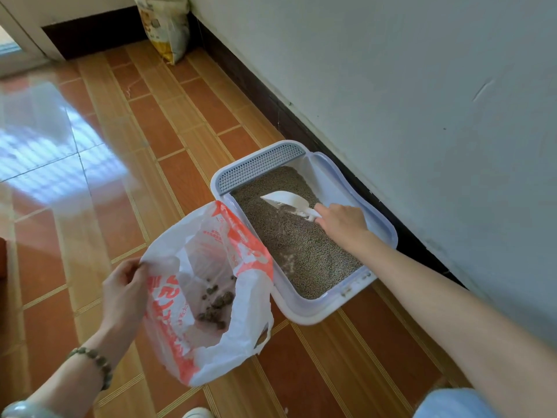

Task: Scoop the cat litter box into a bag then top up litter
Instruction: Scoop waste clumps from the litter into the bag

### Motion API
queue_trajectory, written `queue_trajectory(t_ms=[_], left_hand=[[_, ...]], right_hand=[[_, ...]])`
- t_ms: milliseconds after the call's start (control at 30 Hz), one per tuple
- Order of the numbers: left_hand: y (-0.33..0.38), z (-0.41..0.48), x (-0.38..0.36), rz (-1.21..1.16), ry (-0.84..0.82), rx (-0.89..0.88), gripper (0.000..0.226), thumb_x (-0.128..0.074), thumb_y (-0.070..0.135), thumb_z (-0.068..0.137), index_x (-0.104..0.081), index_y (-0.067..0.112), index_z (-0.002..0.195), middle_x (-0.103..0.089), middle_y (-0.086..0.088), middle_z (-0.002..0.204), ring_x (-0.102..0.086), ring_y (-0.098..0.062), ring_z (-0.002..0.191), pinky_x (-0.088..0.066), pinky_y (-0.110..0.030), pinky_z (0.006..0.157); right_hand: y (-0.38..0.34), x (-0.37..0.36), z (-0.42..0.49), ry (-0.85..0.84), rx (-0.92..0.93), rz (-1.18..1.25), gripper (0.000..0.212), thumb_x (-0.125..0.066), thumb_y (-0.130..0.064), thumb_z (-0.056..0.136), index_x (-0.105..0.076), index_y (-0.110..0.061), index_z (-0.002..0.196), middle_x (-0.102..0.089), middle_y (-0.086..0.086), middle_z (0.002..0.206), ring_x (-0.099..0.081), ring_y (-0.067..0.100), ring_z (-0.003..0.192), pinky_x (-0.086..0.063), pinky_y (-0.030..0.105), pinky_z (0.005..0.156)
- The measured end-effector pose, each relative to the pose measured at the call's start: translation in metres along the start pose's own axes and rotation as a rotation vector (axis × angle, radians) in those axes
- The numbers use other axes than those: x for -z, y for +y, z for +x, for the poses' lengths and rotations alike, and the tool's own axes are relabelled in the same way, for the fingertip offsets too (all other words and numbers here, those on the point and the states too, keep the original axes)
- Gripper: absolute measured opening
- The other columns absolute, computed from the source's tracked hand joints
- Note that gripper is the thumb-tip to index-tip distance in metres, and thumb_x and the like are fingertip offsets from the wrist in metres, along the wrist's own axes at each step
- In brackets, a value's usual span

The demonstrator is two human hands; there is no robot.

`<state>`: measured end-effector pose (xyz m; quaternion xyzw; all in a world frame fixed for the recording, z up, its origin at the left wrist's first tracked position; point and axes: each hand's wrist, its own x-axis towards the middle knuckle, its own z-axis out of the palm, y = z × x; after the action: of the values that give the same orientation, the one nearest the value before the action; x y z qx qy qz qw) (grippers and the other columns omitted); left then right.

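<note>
The litter box [304, 230] sits on the striped tile floor [187, 140] against the right wall [422, 86]. Your right hand [343, 221] grips the white scoop [286, 202] over the litter; your left hand [126, 291] pinches the bag [211, 291] rim, near left.

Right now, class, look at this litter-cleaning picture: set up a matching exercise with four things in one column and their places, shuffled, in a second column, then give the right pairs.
Things:
1. scoop
2. clumps
3. sack
4. bag

Places:
A. against the far wall
B. inside the bag
C. left hand holds its rim
D. right hand holds it over the litter box

Pairs: 1-D, 2-B, 3-A, 4-C
</note>
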<state>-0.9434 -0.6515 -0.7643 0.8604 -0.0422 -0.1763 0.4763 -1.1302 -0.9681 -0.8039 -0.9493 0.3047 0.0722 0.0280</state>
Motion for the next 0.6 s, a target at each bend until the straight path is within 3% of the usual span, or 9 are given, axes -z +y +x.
queue_trajectory(t_ms=[100,233,400,600], left_hand=[[-0.003,0.002,0.001,-0.001,0.001,0.005,0.019,-0.044,0.011,0.097,-0.061,0.012,0.107,-0.062,-0.008,0.099,-0.057,-0.024,0.086,-0.045,-0.031,0.069],[-0.01,0.008,0.003,-0.029,-0.009,0.004,0.019,-0.045,0.013,0.097,-0.063,0.011,0.104,-0.064,-0.007,0.096,-0.058,-0.024,0.083,-0.044,-0.031,0.063],[-0.008,0.014,0.005,-0.067,0.01,0.004,0.018,-0.045,0.012,0.097,-0.062,0.019,0.095,-0.064,-0.001,0.09,-0.058,-0.02,0.078,-0.043,-0.03,0.062],[-0.011,0.016,0.005,-0.083,-0.005,0.018,0.018,-0.046,0.011,0.096,-0.063,0.015,0.098,-0.065,0.0,0.089,-0.06,-0.019,0.08,-0.045,-0.029,0.063]], right_hand=[[-0.018,0.001,0.01,-0.01,-0.058,-0.005,0.049,-0.043,-0.005,0.09,-0.037,-0.022,0.136,-0.052,0.015,0.114,-0.048,0.032,0.104,-0.04,0.042,0.08],[-0.051,-0.009,0.028,-0.01,-0.152,0.044,0.047,-0.048,-0.005,0.086,-0.04,-0.018,0.13,-0.046,0.017,0.123,-0.042,0.031,0.112,-0.039,0.045,0.089],[-0.09,-0.026,0.051,-0.111,-0.243,0.187,0.043,-0.043,-0.003,0.09,-0.037,-0.017,0.131,-0.039,0.02,0.129,-0.039,0.034,0.118,-0.042,0.045,0.09],[-0.112,-0.032,0.077,-0.094,-0.176,0.194,0.042,-0.046,-0.001,0.09,-0.04,-0.008,0.131,-0.04,0.021,0.127,-0.041,0.033,0.117,-0.046,0.04,0.088]])
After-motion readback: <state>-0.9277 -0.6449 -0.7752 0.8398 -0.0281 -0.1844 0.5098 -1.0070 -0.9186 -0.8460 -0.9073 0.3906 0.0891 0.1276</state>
